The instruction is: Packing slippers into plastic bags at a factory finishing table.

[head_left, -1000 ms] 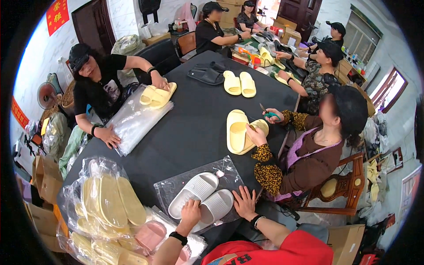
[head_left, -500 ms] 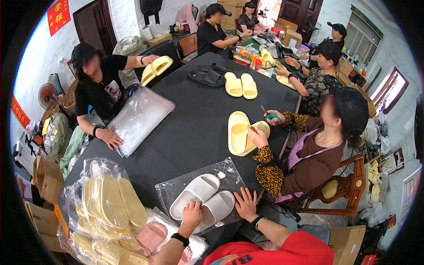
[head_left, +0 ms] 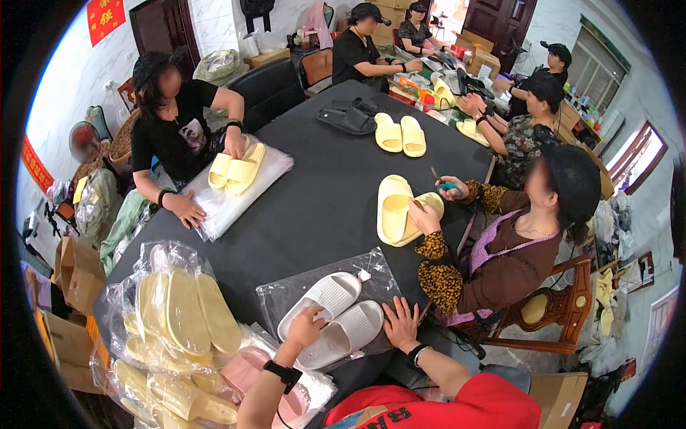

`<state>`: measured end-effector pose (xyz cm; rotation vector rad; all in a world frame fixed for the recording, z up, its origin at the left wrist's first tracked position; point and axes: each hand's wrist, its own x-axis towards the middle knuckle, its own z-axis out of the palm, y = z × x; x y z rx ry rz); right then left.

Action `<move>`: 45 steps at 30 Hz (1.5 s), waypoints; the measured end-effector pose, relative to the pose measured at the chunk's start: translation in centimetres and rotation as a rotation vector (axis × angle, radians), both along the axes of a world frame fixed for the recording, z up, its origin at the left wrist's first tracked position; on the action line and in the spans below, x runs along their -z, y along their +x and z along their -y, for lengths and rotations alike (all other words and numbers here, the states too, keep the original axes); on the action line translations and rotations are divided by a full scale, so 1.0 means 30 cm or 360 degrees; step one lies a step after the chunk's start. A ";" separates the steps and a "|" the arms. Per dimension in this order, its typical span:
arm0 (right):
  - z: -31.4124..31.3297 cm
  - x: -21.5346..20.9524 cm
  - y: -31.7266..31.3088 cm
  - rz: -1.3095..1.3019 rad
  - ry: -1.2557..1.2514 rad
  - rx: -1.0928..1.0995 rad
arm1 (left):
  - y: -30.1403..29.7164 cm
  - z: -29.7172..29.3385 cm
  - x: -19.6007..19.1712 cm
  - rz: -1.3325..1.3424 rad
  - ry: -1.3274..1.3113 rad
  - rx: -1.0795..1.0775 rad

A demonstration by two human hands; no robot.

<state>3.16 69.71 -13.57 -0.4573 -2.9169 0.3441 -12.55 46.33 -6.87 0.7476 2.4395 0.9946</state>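
Observation:
A pair of light grey slippers lies on a clear plastic bag (head_left: 279, 297) at the near edge of the black table. My left hand (head_left: 306, 329) is on the left slipper (head_left: 330, 294), fingers bent at its strap and inner edge, their tips partly hidden. Beside the right slipper (head_left: 357, 330), my right hand (head_left: 401, 323) rests palm down with fingers spread, at the bag's right edge. Left of my left arm are a pink slipper (head_left: 247, 367) on clear plastic and a heap of bagged yellow slippers (head_left: 171, 314).
Across at left, a co-worker's hand holds yellow slippers (head_left: 239, 170) on a stack of clear bags (head_left: 268, 171). At right, another co-worker holds green-handled scissors (head_left: 449, 186) and a yellow slipper (head_left: 394, 211). Black slippers (head_left: 348, 118) and a yellow pair (head_left: 400, 136) lie farther back.
The left co-worker has lowered the yellow slippers onto the bag stack. My left hand has shifted slightly on the grey slipper; my right hand stays beside the pair. The whole view has shifted a little.

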 end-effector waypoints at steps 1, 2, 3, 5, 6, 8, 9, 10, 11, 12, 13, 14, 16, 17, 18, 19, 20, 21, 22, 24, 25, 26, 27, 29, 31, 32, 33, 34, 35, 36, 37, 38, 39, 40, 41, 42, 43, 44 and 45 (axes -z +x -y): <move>0.000 0.001 -0.002 -0.0004 0.0000 -0.0002 | -0.006 0.008 0.001 -0.0001 -0.0003 -0.0003; 0.001 0.000 -0.002 -0.0009 0.0000 -0.0003 | -0.012 0.014 -0.001 0.0049 0.0025 -0.0055; 0.001 0.001 -0.001 -0.0009 0.0000 -0.0002 | -0.016 0.014 -0.004 0.0099 0.0055 -0.0103; 0.001 0.001 0.001 0.0008 0.0009 -0.0005 | -0.009 0.012 -0.018 0.0123 0.0040 -0.0091; 0.002 0.000 0.002 0.0008 0.0009 -0.0006 | -0.003 0.009 -0.024 0.0148 0.0025 -0.0083; 0.002 0.000 0.002 0.0039 0.0016 -0.0009 | 0.017 0.006 -0.010 0.0210 0.0009 -0.0064; 0.003 0.000 0.003 0.0040 0.0017 -0.0010 | 0.030 0.006 0.001 0.0271 -0.0008 -0.0044; 0.004 0.000 0.004 0.0033 0.0015 -0.0007 | 0.042 0.006 0.014 0.0273 -0.0007 -0.0044; 0.004 0.000 0.005 0.0027 0.0013 -0.0005 | 0.052 0.006 0.030 0.0336 -0.0019 -0.0023; 0.005 -0.001 0.004 0.0027 0.0011 -0.0007 | 0.058 0.008 0.042 0.0397 -0.0032 -0.0002; 0.006 -0.003 0.003 0.0026 0.0003 -0.0006 | 0.060 0.013 0.054 0.0398 -0.0034 -0.0005; 0.007 -0.004 0.002 0.0026 -0.0006 -0.0005 | 0.061 0.018 0.065 0.0375 0.0002 0.0010; 0.007 0.001 0.002 0.0027 -0.0014 -0.0003 | 0.057 0.019 0.063 0.0353 0.0036 0.0029; 0.006 0.003 0.003 0.0026 -0.0020 -0.0003 | 0.055 0.018 0.058 0.0357 0.0018 0.0015; 0.003 0.004 0.004 0.0027 -0.0022 -0.0003 | 0.054 0.018 0.054 0.0360 0.0001 0.0001; -0.002 0.003 0.004 0.0034 -0.0009 -0.0006 | 0.053 0.018 0.055 0.0361 -0.0002 0.0000; 0.000 0.000 0.002 0.0040 0.0005 -0.0015 | 0.054 0.024 0.056 0.0350 -0.0006 -0.0020; 0.000 0.001 0.003 0.0042 0.0006 -0.0015 | 0.055 0.022 0.061 0.0342 -0.0008 -0.0033; 0.000 0.003 0.003 0.0038 0.0003 -0.0010 | 0.056 0.022 0.067 0.0344 -0.0007 -0.0033; 0.001 0.002 0.002 0.0035 0.0002 -0.0012 | 0.061 0.028 0.083 0.0249 0.0048 -0.0041; 0.002 0.001 0.001 0.0032 -0.0002 -0.0012 | 0.064 0.028 0.092 0.0250 0.0049 -0.0047; 0.002 0.000 0.000 0.0028 -0.0006 -0.0013 | 0.067 0.024 0.103 0.0217 0.0059 -0.0051; 0.003 0.000 0.001 0.0032 -0.0006 -0.0015 | 0.071 0.016 0.092 0.0185 0.0069 -0.0051; 0.002 -0.001 0.003 0.0006 -0.0014 -0.0010 | 0.079 -0.012 0.066 -0.0032 0.0005 -0.0005; 0.003 -0.001 0.003 0.0011 -0.0001 -0.0009 | 0.095 -0.042 0.053 -0.0251 -0.0059 0.0039; 0.004 0.000 0.004 0.0015 0.0011 -0.0003 | 0.101 -0.059 0.062 -0.0371 -0.0167 0.0097; 0.003 0.002 0.004 0.0017 0.0012 -0.0002 | 0.104 -0.075 0.070 -0.0491 -0.0275 0.0159; 0.003 0.006 0.005 0.0029 0.0020 -0.0004 | 0.109 -0.088 0.074 -0.0489 -0.0274 0.0161; 0.002 0.008 0.005 0.0041 0.0028 -0.0007 | 0.115 -0.099 0.078 -0.0503 -0.0291 0.0121; 0.003 0.007 0.004 0.0044 0.0028 -0.0006 | 0.120 -0.103 0.084 -0.0517 -0.0309 0.0080; 0.005 0.004 0.002 0.0037 0.0009 -0.0012 | 0.118 -0.103 0.104 -0.0514 -0.0309 0.0081; 0.007 0.001 -0.001 0.0029 -0.0009 -0.0019 | 0.110 -0.102 0.133 -0.0528 -0.0308 0.0031; 0.005 0.002 0.000 0.0033 -0.0007 -0.0013 | 0.103 -0.109 0.135 -0.0540 -0.0305 -0.0012; 0.003 0.003 0.000 0.0061 -0.0017 -0.0016 | 0.100 -0.115 0.136 -0.0537 -0.0301 -0.0007; -0.001 0.004 -0.001 0.0088 -0.0026 -0.0020 | 0.094 -0.120 0.135 -0.0525 -0.0286 0.0023; -0.006 0.012 0.000 0.0094 -0.0028 -0.0016 | 0.088 -0.129 0.119 -0.0511 -0.0273 0.0054; -0.010 0.017 0.003 0.0099 -0.0030 -0.0007 | 0.084 -0.138 0.092 -0.0506 -0.0274 0.0063; -0.017 0.018 0.002 0.0126 -0.0020 0.0007 | 0.079 -0.153 0.060 -0.0533 -0.0262 0.0065; -0.013 0.015 0.000 0.0150 -0.0015 0.0023 | 0.075 -0.155 0.044 -0.0562 -0.0255 0.0069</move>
